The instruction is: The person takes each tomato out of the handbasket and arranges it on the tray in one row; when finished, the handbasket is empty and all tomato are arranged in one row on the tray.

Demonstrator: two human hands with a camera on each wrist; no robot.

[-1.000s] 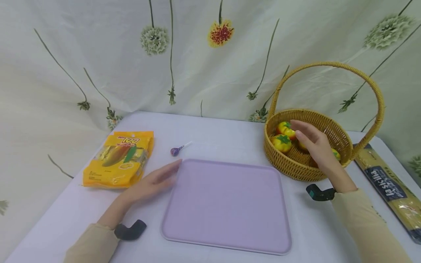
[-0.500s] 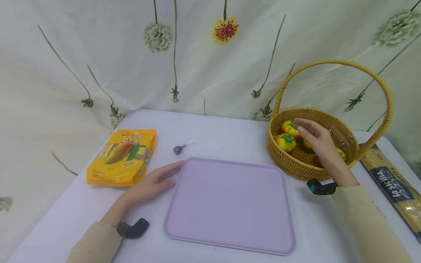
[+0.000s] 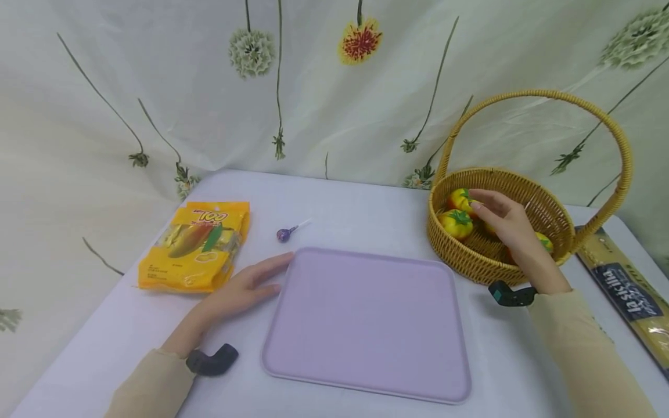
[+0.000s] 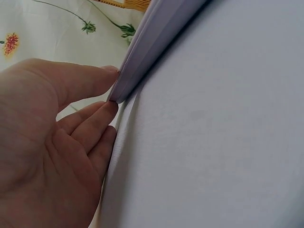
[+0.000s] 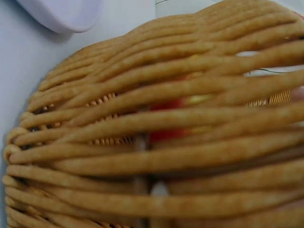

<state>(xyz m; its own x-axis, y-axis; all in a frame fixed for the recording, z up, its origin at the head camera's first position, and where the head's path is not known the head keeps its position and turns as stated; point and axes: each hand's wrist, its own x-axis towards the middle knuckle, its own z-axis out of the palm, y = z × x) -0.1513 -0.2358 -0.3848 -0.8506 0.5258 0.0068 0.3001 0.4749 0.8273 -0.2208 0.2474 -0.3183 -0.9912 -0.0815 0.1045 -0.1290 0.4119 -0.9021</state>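
Observation:
My left hand (image 3: 243, 292) lies at the left edge of a lilac tray (image 3: 366, 325), fingers extended. In the left wrist view, the thumb and fingertips are right at the tray's rim (image 4: 135, 57). My right hand (image 3: 508, 225) reaches into a wicker basket (image 3: 455, 253) with a tall handle. Its fingers are loosely bent, fingertips right beside a yellow-and-red tomato-like fruit (image 3: 459, 199) with a green top. A similar fruit (image 3: 456, 225) sits in front of it, others partly hidden beneath the hand. The basket's woven wall (image 5: 156, 123) hides the right hand's fingers in the right wrist view.
A yellow candy bag (image 3: 195, 249) with a mango picture lies left of the tray. Behind the tray is a purple lollipop (image 3: 284, 234). A long pasta packet (image 3: 624, 290) lies right of the basket. Flower-printed cloth (image 3: 334, 104) hangs behind the table.
The head view has shifted slightly, so the whole scene sits a little further right and higher. Both hands keep about the same places at the tray and in the basket.

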